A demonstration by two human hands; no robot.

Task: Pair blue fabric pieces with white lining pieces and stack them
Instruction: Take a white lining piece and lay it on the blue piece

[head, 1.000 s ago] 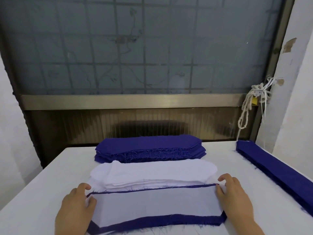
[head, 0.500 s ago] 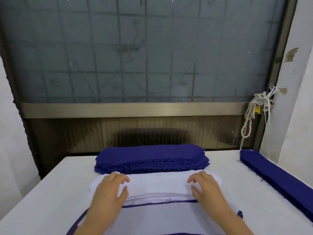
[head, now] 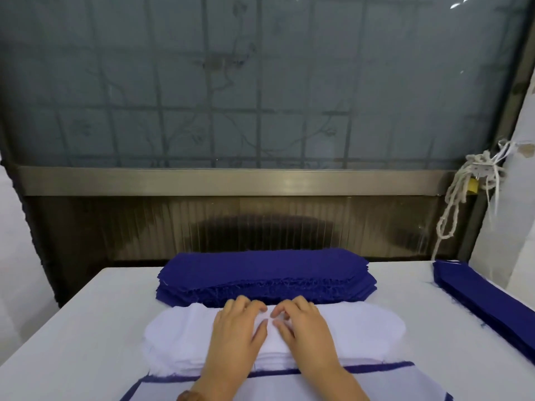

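Note:
A stack of white lining pieces lies across the middle of the table. Both hands rest side by side on its centre: my left hand and my right hand, fingertips bent onto the top white piece near its far edge. Whether they pinch the cloth I cannot tell. Behind it sits a thick stack of blue fabric pieces. At the near edge lies a paired piece, white lining on blue fabric with a blue border showing.
A long pile of blue strips runs along the table's right side. The white table ends at a window wall. A knotted white rope hangs at the right of the window frame.
Both hands left the ends of the paired piece, went up onto the white stack, then slid together from its two ends to its centre.

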